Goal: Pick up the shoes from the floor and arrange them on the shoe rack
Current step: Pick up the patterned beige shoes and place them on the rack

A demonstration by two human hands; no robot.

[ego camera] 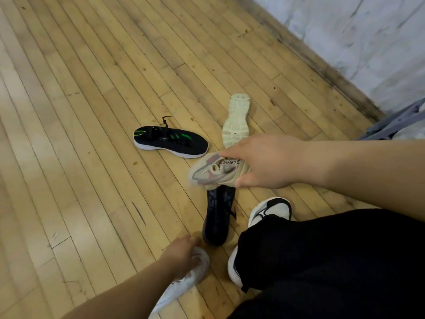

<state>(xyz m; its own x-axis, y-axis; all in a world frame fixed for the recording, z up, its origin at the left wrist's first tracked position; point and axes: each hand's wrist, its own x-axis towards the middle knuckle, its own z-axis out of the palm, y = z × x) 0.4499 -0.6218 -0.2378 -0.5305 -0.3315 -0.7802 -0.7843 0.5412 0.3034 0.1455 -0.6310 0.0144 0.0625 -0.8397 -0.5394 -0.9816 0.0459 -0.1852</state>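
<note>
The wooden floor point(92, 111) is carrying scattered shoes; I am judging that the picking-up step is running. Nearest, the left hand point(180, 256) is curling round a white shoe point(184, 284). Further, the right hand point(264, 162), arm stretching forward, is gripping a beige shoe point(213, 172). Beyond, a black-green shoe point(170, 141) is waiting. Next, both held shoes are needing lifting toward the rack, which is not showing here.

black-green shoe point(171, 141) upright on floor, pale shoe point(236, 120) sole-up, beige shoe point(213, 171) gripped
</note>
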